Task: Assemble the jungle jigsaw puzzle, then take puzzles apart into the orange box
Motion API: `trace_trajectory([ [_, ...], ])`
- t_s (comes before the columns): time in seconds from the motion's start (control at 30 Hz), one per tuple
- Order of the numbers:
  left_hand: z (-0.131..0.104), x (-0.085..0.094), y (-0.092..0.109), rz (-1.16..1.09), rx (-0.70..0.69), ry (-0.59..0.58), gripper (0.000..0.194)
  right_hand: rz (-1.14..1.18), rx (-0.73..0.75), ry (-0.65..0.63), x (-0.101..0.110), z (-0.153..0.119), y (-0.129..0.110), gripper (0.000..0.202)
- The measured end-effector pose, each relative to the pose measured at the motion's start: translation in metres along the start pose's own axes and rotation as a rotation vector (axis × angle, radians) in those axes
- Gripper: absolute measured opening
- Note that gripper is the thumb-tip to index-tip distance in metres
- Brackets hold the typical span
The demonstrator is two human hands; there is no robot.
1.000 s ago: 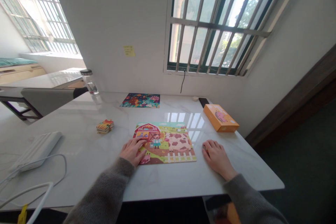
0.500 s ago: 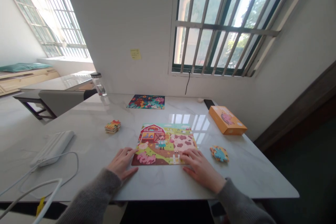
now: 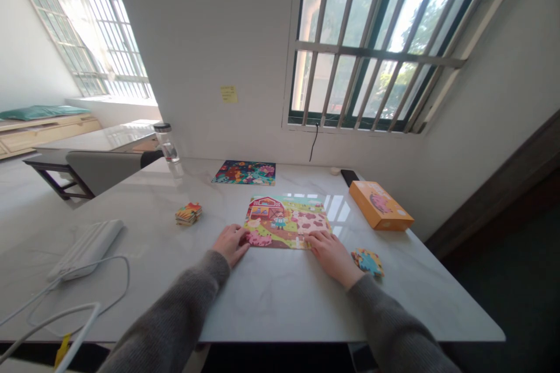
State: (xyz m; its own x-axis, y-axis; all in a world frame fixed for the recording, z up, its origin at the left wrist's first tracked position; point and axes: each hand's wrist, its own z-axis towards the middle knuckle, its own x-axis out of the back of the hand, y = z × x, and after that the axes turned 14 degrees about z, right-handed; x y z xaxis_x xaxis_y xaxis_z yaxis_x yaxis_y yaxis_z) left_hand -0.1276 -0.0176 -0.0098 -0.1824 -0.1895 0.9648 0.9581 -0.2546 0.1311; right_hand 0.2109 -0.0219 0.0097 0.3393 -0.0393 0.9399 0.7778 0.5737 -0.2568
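A farm picture sheet (image 3: 286, 224) with a red barn, a spotted cow and a pig lies flat on the white marbled table. My left hand (image 3: 231, 244) touches its lower left edge, with thumb and fingers apart. Over the lower right corner lie the stretched fingers of my right hand (image 3: 330, 252), the thumb out of sight. Just right of that hand is a small pile of puzzle pieces (image 3: 368, 261), blue and yellow on top. Another stack of puzzle pieces (image 3: 189, 213), orange and green, sits to the left.
A dark picture sheet (image 3: 245, 173) lies near the wall. An orange box (image 3: 380, 205) and a black phone (image 3: 349, 177) are at the right. On the left are a clear bottle (image 3: 167, 143) and a white power strip (image 3: 90, 249) with cables (image 3: 128, 271). The table's front edge (image 3: 280, 340) is close.
The farm picture sheet has slid away from me and slightly to the right. Both hands have moved forward with it, the left one also rightward. The puzzle piece piles stay put.
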Motion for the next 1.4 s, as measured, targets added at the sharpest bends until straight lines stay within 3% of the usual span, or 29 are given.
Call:
trace_trajectory([
  [0.2, 0.027, -0.007, 0.026, -0.041, 0.023, 0.014, 0.016, -0.153, -0.152, 0.029, -0.001, 0.0, 0.009, 0.038],
  [0.43, 0.045, -0.015, 0.049, -0.103, 0.019, 0.026, 0.014, -0.244, -0.281, 0.122, -0.001, -0.002, 0.009, 0.032],
  [0.7, 0.058, -0.018, 0.076, -0.015, 0.07, -0.011, 0.018, -0.16, -0.285, 0.149, -0.01, -0.003, -0.003, 0.033],
  [0.97, 0.068, -0.026, 0.082, 0.016, 0.099, 0.006, 0.026, -0.06, -0.222, 0.135, -0.011, 0.0, -0.018, 0.032],
  [1.27, 0.056, -0.026, 0.092, 0.067, -0.174, 0.036, 0.026, -0.06, -0.204, 0.138, -0.015, 0.009, -0.016, 0.035],
  [1.4, 0.054, -0.027, 0.095, 0.058, -0.221, 0.04, 0.033, -0.055, -0.191, 0.135, -0.016, 0.017, -0.009, 0.035],
])
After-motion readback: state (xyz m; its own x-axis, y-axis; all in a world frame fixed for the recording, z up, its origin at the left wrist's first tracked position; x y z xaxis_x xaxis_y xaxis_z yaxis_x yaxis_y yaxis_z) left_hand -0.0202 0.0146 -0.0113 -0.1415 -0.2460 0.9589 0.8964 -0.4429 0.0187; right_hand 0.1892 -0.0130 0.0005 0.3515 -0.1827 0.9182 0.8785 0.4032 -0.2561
